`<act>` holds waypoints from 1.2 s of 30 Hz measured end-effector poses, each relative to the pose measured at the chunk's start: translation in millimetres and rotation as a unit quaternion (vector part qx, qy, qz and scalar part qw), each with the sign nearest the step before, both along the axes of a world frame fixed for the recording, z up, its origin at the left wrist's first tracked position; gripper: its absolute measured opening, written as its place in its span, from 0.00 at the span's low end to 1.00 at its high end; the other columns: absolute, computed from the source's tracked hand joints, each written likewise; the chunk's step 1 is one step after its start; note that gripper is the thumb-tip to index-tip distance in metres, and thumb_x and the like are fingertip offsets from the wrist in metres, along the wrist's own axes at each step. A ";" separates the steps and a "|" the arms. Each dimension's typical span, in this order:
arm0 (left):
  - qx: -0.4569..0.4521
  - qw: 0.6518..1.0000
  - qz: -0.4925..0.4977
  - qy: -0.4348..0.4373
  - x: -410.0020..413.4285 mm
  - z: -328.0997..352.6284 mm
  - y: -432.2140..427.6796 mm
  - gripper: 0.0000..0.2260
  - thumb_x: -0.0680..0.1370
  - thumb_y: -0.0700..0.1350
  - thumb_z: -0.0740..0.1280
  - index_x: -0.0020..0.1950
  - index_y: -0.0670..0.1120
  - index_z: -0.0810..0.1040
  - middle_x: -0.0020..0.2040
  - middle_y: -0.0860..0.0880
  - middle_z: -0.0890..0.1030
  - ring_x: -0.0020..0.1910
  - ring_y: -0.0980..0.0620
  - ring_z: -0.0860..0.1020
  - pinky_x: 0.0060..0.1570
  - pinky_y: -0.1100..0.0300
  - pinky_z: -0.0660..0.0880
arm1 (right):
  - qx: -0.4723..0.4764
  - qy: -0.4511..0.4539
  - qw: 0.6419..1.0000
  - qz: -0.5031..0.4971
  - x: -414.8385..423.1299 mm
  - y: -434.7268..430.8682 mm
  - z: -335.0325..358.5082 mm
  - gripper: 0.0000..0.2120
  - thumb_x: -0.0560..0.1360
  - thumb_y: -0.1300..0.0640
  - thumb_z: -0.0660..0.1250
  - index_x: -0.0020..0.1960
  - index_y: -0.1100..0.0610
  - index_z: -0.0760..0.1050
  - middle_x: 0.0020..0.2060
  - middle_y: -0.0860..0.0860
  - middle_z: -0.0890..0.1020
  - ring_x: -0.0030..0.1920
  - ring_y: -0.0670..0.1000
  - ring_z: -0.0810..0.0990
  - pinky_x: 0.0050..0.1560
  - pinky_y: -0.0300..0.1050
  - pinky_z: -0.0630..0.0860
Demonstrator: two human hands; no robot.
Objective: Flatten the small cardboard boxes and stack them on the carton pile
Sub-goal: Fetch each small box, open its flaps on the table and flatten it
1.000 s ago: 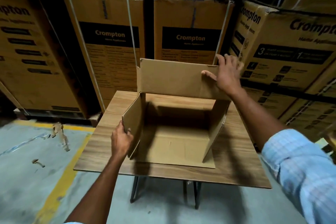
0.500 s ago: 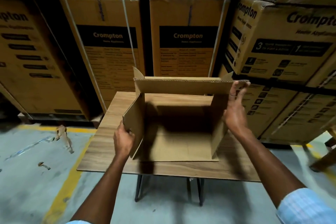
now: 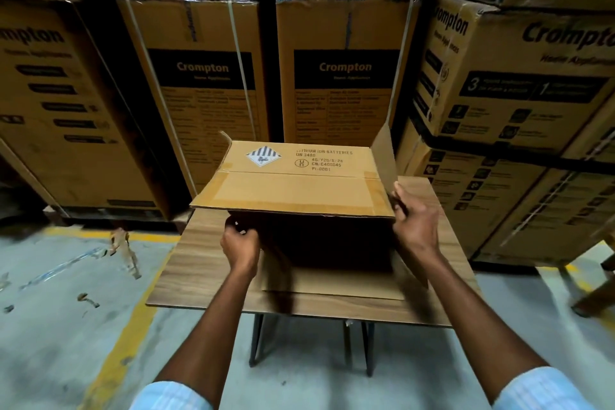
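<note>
A small brown cardboard box [image 3: 296, 190] lies on its side on a wooden table [image 3: 199, 263], its open mouth towards me. Its top panel carries a lithium-battery label and strips of tape. My left hand [image 3: 241, 245] grips the box's left side flap under the top panel. My right hand [image 3: 416, 226] holds the right side wall at the near corner. A lower flap [image 3: 332, 283] lies flat on the table in front. The inside of the box is in deep shadow.
Tall strapped Crompton cartons [image 3: 199, 93] stand stacked right behind the table, with more cartons [image 3: 519, 83] at the right. A yellow floor line [image 3: 126, 336] runs along the left, with cardboard scraps [image 3: 124, 250] on the concrete. A wooden leg [image 3: 599, 293] shows at far right.
The box's upper panel has swung down towards me, so its labelled outer face now shows. My right hand came from the far top flap down to the right near corner.
</note>
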State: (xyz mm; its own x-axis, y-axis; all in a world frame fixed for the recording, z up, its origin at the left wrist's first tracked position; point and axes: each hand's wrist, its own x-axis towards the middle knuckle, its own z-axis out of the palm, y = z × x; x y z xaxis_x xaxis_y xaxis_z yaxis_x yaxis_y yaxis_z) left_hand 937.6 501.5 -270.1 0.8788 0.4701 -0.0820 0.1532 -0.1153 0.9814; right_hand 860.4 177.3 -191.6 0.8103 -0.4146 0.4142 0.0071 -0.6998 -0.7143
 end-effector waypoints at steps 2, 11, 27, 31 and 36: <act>-0.075 0.997 0.020 0.001 4.1 0.4 -0.2 0.17 0.73 0.36 0.67 0.59 0.49 0.80 0.52 0.45 0.85 0.48 0.43 0.84 0.54 0.42 0.83 | -0.004 -0.035 0.999 0.014 3.0 11.4 -1.7 0.30 0.73 0.75 0.70 0.72 0.58 0.74 0.65 0.55 0.81 0.61 0.47 0.79 0.65 0.26 0.68; -0.371 0.926 0.058 0.033 -1.1 -30.2 15.8 0.14 0.77 0.26 0.62 0.56 0.41 0.78 0.50 0.40 0.82 0.53 0.42 0.80 0.39 0.53 0.85 | -0.078 -0.041 0.992 0.087 30.8 56.5 -24.3 0.31 0.72 0.76 0.71 0.72 0.59 0.74 0.66 0.54 0.80 0.65 0.49 0.78 0.71 0.42 0.69; -0.488 0.839 0.151 0.188 25.0 -120.6 75.2 0.22 0.86 0.57 0.52 0.74 0.47 0.72 0.69 0.44 0.75 0.68 0.40 0.75 0.71 0.39 0.69 | -0.123 0.362 0.885 0.266 41.6 77.5 -185.0 0.40 0.72 0.71 0.63 0.81 0.54 0.60 0.81 0.49 0.56 0.82 0.50 0.53 0.79 0.37 0.49; -0.438 0.866 0.103 0.217 36.8 -128.8 70.8 0.12 0.84 0.47 0.65 0.66 0.44 0.76 0.72 0.41 0.76 0.60 0.42 0.76 0.64 0.41 0.74 | -0.209 0.451 0.818 0.289 27.3 59.5 -198.2 0.47 0.75 0.45 0.63 0.83 0.50 0.35 0.77 0.46 0.30 0.78 0.49 0.29 0.78 0.55 0.31; -0.410 0.870 0.065 0.267 41.0 -138.5 61.8 0.07 0.84 0.39 0.64 0.61 0.40 0.76 0.50 0.41 0.79 0.46 0.44 0.78 0.42 0.43 0.79 | -0.245 0.449 0.811 0.285 28.8 47.2 -227.8 0.44 0.76 0.34 0.48 0.82 0.51 0.32 0.77 0.48 0.27 0.78 0.52 0.26 0.68 0.47 0.19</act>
State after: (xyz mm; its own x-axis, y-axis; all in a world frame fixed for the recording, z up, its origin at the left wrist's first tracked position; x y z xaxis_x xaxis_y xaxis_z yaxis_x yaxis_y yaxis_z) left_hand 978.6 563.3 -408.6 0.5567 0.1542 -0.8163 0.5712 0.6424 0.5109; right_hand 889.2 224.5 -419.4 0.8785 0.1703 -0.4464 0.0615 -0.9669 -0.2478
